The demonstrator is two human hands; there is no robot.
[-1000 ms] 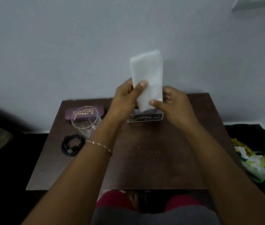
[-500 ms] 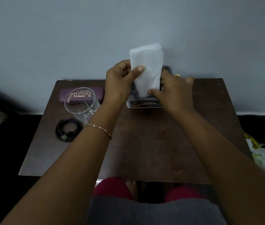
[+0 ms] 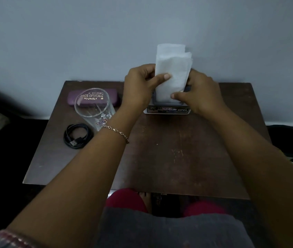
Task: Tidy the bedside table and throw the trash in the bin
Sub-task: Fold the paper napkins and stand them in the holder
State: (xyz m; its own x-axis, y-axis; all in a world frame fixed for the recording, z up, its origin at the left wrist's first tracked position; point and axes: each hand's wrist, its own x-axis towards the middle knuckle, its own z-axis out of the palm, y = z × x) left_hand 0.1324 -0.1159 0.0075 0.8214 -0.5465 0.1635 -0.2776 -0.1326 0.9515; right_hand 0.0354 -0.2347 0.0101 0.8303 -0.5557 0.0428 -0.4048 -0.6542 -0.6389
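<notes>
Head view, napkin stack (image 3: 173, 74): a folded white wad is seen upright at the back of the bedside table (image 3: 178, 158), its lower end set into a small printed holder (image 3: 167, 110) near the wall.
Left hand (image 3: 140, 85): the stack's left edge is pinched between thumb and curled fingers, about halfway up.
Right hand (image 3: 201, 93): the lower right part of the stack is gripped, with the thumb laid across the front just above the holder's rim; the fingers behind are hidden.
Key relation: the stack's long axis is held vertical and lies directly above the holder's slot, between the two hands; the right hand is the nearer to the slot. A straight downward push is judged to be what seating it calls for.
Other items: a glass (image 3: 93, 108), a purple spectacle case (image 3: 92, 98) behind it and a coiled black cable (image 3: 77, 136) are grouped at the table's left, well apart from the holder.
</notes>
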